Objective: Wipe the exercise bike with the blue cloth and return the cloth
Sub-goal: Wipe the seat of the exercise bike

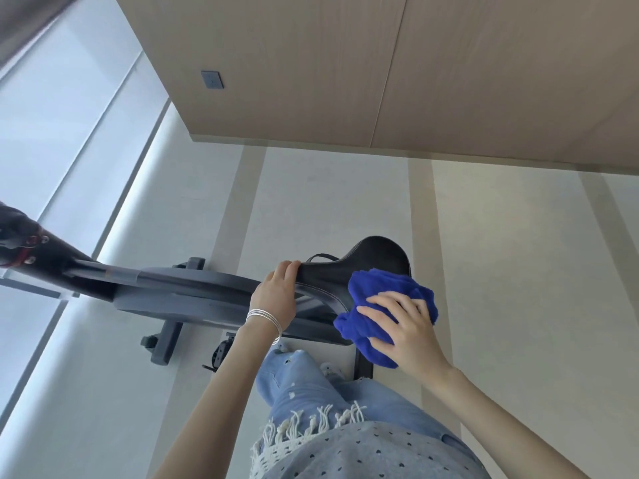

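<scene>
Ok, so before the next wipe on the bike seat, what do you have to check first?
1. Blue cloth under the right hand: ok, spread fingers press it against the saddle.
2. Saddle held steady: ok, the left hand grips its nose.
3. Cloth bunched enough to wipe with: ok, it sits as a thick wad on the saddle's near edge.
4. Saddle top already clean: cannot tell, no dirt or streaks show.
5. Bike frame wiped: cannot tell.
6. Place to return the cloth in sight: not ok, none shows in this view.
</scene>
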Demonstrator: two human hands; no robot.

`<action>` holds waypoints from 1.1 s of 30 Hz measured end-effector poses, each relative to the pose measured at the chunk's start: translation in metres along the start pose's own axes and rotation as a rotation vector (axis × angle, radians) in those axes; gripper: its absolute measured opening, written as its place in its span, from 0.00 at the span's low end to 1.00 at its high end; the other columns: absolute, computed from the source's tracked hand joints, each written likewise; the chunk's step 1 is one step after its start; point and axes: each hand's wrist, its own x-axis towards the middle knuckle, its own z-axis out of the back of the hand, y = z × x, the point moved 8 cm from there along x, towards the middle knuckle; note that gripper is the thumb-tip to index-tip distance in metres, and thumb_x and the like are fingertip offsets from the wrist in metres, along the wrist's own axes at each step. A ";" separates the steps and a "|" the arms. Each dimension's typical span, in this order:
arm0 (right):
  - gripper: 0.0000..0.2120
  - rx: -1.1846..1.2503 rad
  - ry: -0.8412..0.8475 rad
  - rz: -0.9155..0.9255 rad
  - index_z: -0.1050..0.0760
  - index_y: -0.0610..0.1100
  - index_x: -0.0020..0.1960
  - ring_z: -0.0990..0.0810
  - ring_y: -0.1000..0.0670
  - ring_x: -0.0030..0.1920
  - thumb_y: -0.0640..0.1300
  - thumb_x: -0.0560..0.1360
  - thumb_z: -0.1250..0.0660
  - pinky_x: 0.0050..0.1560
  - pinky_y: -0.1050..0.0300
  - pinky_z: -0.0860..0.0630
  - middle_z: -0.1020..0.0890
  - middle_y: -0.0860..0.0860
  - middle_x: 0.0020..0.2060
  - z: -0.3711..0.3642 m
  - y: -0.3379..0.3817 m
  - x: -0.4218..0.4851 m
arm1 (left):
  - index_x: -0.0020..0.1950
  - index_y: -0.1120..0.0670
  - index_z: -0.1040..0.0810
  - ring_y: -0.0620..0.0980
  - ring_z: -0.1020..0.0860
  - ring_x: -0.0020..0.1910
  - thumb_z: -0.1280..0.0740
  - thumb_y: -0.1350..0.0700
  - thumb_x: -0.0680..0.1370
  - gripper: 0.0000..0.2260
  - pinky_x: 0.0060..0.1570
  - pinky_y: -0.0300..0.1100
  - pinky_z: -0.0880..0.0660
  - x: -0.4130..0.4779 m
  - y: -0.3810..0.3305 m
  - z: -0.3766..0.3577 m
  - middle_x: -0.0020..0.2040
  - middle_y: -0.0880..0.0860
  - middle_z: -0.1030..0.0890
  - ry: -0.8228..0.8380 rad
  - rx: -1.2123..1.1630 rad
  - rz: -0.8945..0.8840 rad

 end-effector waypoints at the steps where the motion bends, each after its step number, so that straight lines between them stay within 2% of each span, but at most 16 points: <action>1: 0.17 -0.005 -0.010 0.025 0.22 0.50 0.56 0.26 0.50 0.57 0.46 0.68 0.33 0.50 0.53 0.31 0.19 0.53 0.53 0.000 0.000 0.002 | 0.72 0.53 0.42 0.56 0.28 0.61 0.38 0.67 0.73 0.29 0.54 0.47 0.25 -0.001 0.000 -0.001 0.70 0.50 0.36 0.001 0.003 0.006; 4: 0.18 -0.027 -0.017 0.081 0.21 0.48 0.56 0.21 0.47 0.51 0.42 0.67 0.29 0.44 0.52 0.26 0.18 0.52 0.50 -0.005 0.004 0.028 | 0.72 0.54 0.43 0.56 0.29 0.61 0.37 0.67 0.72 0.31 0.55 0.48 0.24 -0.001 -0.002 -0.004 0.71 0.51 0.37 0.005 0.001 0.025; 7: 0.19 -0.025 0.027 0.050 0.22 0.47 0.57 0.20 0.46 0.49 0.43 0.67 0.27 0.43 0.51 0.25 0.17 0.52 0.49 -0.016 0.002 0.070 | 0.72 0.54 0.44 0.57 0.29 0.61 0.36 0.67 0.72 0.31 0.56 0.49 0.25 -0.001 -0.003 -0.006 0.70 0.52 0.37 0.012 0.002 0.036; 9: 0.18 -0.044 0.079 -0.038 0.23 0.47 0.59 0.21 0.45 0.50 0.45 0.69 0.28 0.45 0.49 0.27 0.18 0.51 0.50 -0.023 -0.009 0.098 | 0.72 0.54 0.44 0.57 0.29 0.61 0.36 0.67 0.72 0.31 0.56 0.49 0.25 -0.001 -0.004 -0.006 0.70 0.52 0.37 0.017 0.003 0.035; 14: 0.18 -0.084 0.205 -0.311 0.28 0.54 0.64 0.30 0.47 0.61 0.55 0.75 0.38 0.55 0.48 0.37 0.21 0.55 0.57 -0.041 -0.050 0.126 | 0.71 0.53 0.42 0.57 0.27 0.59 0.37 0.66 0.73 0.29 0.52 0.48 0.24 -0.001 -0.002 -0.005 0.70 0.51 0.36 0.008 -0.001 0.051; 18: 0.15 -0.041 0.153 -0.339 0.26 0.50 0.61 0.31 0.43 0.66 0.52 0.75 0.37 0.62 0.43 0.34 0.21 0.54 0.58 -0.031 -0.048 0.102 | 0.71 0.52 0.42 0.56 0.27 0.59 0.35 0.63 0.73 0.28 0.49 0.48 0.23 -0.001 -0.001 -0.006 0.69 0.51 0.36 0.000 -0.016 0.055; 22: 0.16 0.012 -0.025 -0.326 0.22 0.46 0.57 0.25 0.40 0.61 0.44 0.69 0.29 0.54 0.43 0.26 0.19 0.51 0.55 -0.005 -0.040 0.060 | 0.70 0.53 0.41 0.56 0.27 0.59 0.32 0.56 0.74 0.28 0.49 0.48 0.22 0.000 -0.002 -0.006 0.68 0.52 0.35 -0.005 -0.016 0.063; 26: 0.15 -0.011 -0.162 -0.355 0.22 0.47 0.57 0.24 0.42 0.60 0.47 0.71 0.35 0.51 0.47 0.25 0.19 0.52 0.55 0.006 -0.032 0.017 | 0.70 0.53 0.40 0.57 0.26 0.58 0.32 0.52 0.74 0.27 0.49 0.49 0.22 0.003 -0.003 -0.005 0.67 0.53 0.34 -0.017 -0.019 0.064; 27: 0.15 -0.027 -0.161 -0.356 0.22 0.47 0.57 0.24 0.42 0.60 0.47 0.71 0.35 0.51 0.47 0.25 0.19 0.52 0.54 0.004 -0.032 0.016 | 0.69 0.53 0.39 0.57 0.26 0.57 0.32 0.52 0.74 0.27 0.49 0.49 0.22 0.004 -0.003 -0.005 0.66 0.53 0.33 -0.019 -0.018 0.066; 31: 0.18 -0.074 -0.088 -0.305 0.21 0.48 0.56 0.22 0.41 0.58 0.42 0.67 0.26 0.48 0.46 0.23 0.18 0.52 0.52 -0.005 -0.035 0.049 | 0.68 0.53 0.39 0.57 0.25 0.55 0.33 0.49 0.75 0.26 0.48 0.49 0.22 0.008 -0.002 -0.005 0.64 0.52 0.32 0.002 -0.003 0.059; 33: 0.18 -0.056 -0.039 -0.302 0.21 0.48 0.56 0.22 0.41 0.57 0.43 0.67 0.26 0.49 0.45 0.24 0.17 0.51 0.50 -0.006 -0.041 0.073 | 0.67 0.53 0.38 0.56 0.25 0.55 0.33 0.48 0.74 0.25 0.48 0.48 0.23 0.011 -0.003 -0.002 0.63 0.52 0.31 0.014 0.013 0.056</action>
